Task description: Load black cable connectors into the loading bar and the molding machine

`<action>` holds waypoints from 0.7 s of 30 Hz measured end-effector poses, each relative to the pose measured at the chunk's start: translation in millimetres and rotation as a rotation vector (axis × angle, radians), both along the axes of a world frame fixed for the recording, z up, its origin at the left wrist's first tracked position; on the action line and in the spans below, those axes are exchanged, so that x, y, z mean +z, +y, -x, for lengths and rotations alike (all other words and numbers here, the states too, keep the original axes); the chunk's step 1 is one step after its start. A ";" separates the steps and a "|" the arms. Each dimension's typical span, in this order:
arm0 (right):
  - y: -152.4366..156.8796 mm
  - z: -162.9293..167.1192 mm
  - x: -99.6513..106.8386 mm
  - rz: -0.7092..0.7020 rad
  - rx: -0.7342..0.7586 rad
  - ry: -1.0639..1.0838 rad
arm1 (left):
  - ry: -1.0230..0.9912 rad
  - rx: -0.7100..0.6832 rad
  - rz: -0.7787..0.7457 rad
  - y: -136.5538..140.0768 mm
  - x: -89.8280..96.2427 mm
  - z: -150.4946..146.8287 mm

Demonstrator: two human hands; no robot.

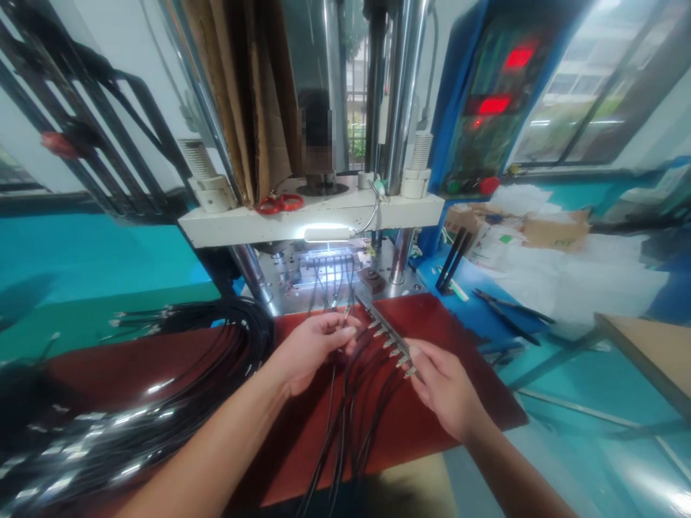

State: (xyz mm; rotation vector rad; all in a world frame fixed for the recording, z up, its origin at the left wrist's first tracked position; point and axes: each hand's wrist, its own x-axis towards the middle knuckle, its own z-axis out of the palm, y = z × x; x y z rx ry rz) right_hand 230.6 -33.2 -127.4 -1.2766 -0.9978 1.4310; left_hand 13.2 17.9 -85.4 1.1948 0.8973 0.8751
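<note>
My right hand [445, 388] grips the lower end of a narrow metal bar [389, 329], tilted up and to the left. Several small metal connectors [398, 352] sit in a row along its edge, with thin black cables [348, 414] trailing from them towards me. Thumb and fingers of my left hand [307, 349] pinch a thin black cable near its metal connector [347, 311], just left of the bar. Beyond both hands, a brightly lit mould [327, 267] lies on the press bed, with several cables running out of its front.
A large coil of black cables [237, 338] lies on the red-brown table [421, 424] at left. Above the mould spans the white press plate [270, 224], carrying red-handled scissors [279, 203]. Dark pliers [512, 316] and white bags [583, 280] lie at right, below a control panel [486, 122].
</note>
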 end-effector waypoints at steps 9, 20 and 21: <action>1.0 -0.7 0.7 0.018 -0.007 0.001 | 0.115 0.210 0.015 38.4 17.7 11.4; 0.6 -0.4 3.7 0.039 -0.002 0.039 | 0.321 0.052 0.122 30.9 -16.5 -10.0; 0.6 -0.4 4.1 0.045 -0.005 0.036 | 0.322 0.047 0.124 31.7 -16.5 -10.0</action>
